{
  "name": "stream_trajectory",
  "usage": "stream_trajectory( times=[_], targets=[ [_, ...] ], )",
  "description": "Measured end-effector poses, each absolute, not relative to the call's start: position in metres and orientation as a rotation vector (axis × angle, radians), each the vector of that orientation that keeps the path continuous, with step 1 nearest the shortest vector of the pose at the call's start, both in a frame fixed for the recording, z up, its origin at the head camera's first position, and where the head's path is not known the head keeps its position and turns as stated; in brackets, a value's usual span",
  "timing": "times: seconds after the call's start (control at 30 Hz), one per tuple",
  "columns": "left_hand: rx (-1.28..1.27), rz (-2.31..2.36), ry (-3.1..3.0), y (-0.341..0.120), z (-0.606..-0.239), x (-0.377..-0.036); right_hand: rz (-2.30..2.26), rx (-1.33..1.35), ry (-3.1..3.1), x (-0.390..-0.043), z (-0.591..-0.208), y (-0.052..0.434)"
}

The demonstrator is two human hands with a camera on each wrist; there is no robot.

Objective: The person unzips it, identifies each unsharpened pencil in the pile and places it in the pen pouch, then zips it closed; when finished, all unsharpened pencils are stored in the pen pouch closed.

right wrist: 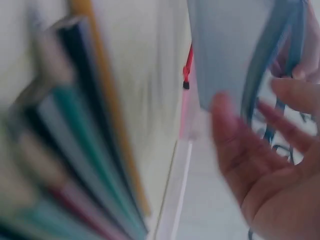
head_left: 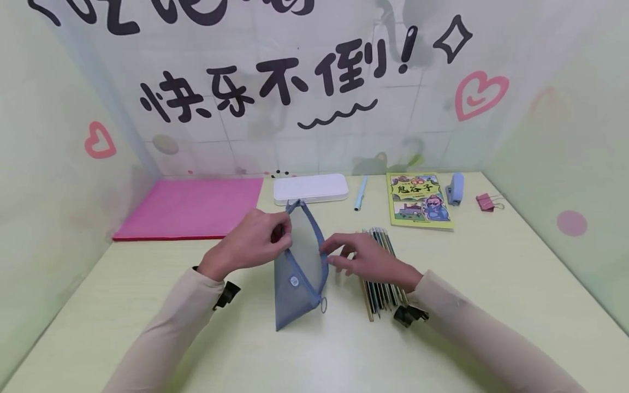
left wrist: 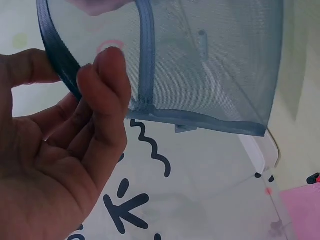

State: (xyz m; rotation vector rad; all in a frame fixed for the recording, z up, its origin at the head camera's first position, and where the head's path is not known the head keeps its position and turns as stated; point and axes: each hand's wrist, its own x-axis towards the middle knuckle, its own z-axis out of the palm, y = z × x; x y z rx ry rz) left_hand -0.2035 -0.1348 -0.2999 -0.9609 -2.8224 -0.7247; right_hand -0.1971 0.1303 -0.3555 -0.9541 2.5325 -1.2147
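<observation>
A blue-grey mesh zip pouch (head_left: 295, 295) stands upright on the table with its mouth gaping. My left hand (head_left: 255, 237) pinches the left edge of the mouth, thumb against curled fingers; in the left wrist view that hand (left wrist: 75, 130) holds the zipper strip (left wrist: 57, 50). At the opposite edge is my right hand (head_left: 366, 256), its fingertips at the zipper tape. The right wrist view shows this hand (right wrist: 272, 170) with thumb and fingers spread apart around the edge, somewhat blurred. Under the right forearm lies a bundle of pencils (head_left: 378, 295), seen close up as pencils (right wrist: 90, 135).
Behind the pouch lies a white case (head_left: 310, 188), with a light-blue pen (head_left: 361, 194) beside it. A pink folder (head_left: 191, 207) is at back left. Toward back right are a yellow booklet (head_left: 420, 202), a blue stapler (head_left: 456, 188) and a pink binder clip (head_left: 486, 202).
</observation>
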Motion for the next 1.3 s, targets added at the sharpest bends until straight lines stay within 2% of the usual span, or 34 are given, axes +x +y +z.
stream_trajectory(
  times=[0.27, 0.67, 0.97, 1.3],
  targets=[
    [-0.948, -0.998, -2.942, -0.141, -0.307, -0.209, -0.971, -0.885, 2.706, -0.207, -0.356, 0.164],
    [-0.937, -1.425, -2.926, -0.156, -0.326, -0.219, -0.669, -0.741, 2.770, -0.216, -0.368, 0.146],
    [-0.929, -1.352, -2.876, -0.154, -0.332, -0.222, -0.492, -0.606, 2.878, -0.214, -0.364, 0.143],
    [-0.933, -1.329, -2.880, -0.151, -0.333, -0.220, -0.540, -0.645, 2.810, -0.213, -0.368, 0.135]
  ],
)
